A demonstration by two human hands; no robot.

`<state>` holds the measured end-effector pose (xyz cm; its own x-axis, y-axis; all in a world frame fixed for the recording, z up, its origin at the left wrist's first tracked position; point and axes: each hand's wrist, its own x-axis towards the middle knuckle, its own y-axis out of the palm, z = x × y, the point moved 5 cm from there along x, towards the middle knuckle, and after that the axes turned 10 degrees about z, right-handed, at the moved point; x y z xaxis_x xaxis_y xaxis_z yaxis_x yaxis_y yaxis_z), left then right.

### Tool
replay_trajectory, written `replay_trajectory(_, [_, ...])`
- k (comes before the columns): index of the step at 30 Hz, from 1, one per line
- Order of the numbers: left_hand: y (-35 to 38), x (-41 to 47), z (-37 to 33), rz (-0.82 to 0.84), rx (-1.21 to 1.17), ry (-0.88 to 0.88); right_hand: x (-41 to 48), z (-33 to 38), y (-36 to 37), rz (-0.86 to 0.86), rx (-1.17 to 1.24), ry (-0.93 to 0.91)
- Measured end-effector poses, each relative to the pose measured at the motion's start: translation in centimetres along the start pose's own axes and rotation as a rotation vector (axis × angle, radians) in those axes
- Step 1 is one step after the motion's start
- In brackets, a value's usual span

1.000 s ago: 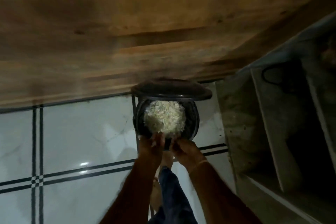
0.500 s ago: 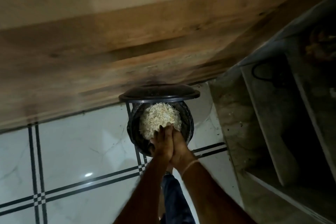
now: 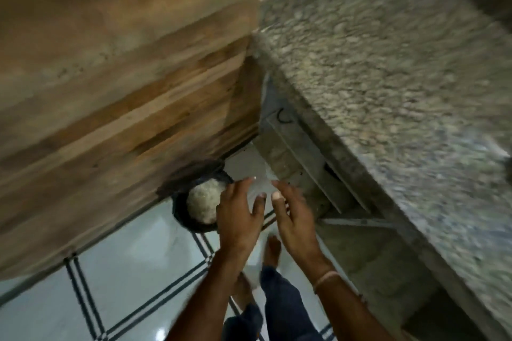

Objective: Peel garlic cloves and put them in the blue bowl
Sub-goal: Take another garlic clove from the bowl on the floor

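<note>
A black bin [image 3: 180, 210] stands on the floor against a wooden cabinet, filled with pale garlic skins [image 3: 203, 199]; its lid [image 3: 194, 174] leans back behind it. My left hand [image 3: 239, 213] hovers above the bin's right rim, fingers spread and holding nothing. My right hand [image 3: 293, 213] is raised beside it, to the right of the bin, fingers straight and holding nothing. The two hands are a little apart. No garlic cloves and no blue bowl are in view.
A speckled granite counter [image 3: 388, 77] runs along the right, with a dark recess and shelf [image 3: 304, 152] beneath it. The wooden cabinet front [image 3: 110, 91] fills the left. White floor tiles with dark lines [image 3: 124, 271] lie below. My bare feet [image 3: 271, 252] stand near the bin.
My hands, pressed together over the skins in the bin half a second ago, have lifted and parted. The view has swung up and right, bringing the granite counter in.
</note>
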<state>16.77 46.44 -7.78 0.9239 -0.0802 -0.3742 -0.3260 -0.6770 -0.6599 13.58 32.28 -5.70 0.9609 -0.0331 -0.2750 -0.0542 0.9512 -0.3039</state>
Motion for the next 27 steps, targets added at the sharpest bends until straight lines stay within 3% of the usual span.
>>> replay_trajectory(5, [4.5, -3.9, -14.3, 0.110, 0.069, 0.269, -6.4, -0.2, -13.5, -0.242, -0.154, -0.111])
replay_trajectory(7, [4.8, -4.4, -16.3, 0.104, 0.120, 0.344, -7.0, 0.2, -15.3, -0.274, -0.208, -0.116])
replay_trajectory(15, [20.5, -8.8, -32.1, 0.250, 0.205, 0.567, -17.4, -8.0, -35.7, -0.525, -0.297, 0.033])
replay_trajectory(21, [28.4, -9.1, -36.1, 0.392, 0.319, 0.562, -20.6, -14.6, -43.7, -0.630, -0.314, 0.202])
replay_trajectory(27, [30.9, -8.7, -36.4, 0.440, 0.395, 0.617, -19.5, -17.0, -45.4, -0.567, -0.429, 0.284])
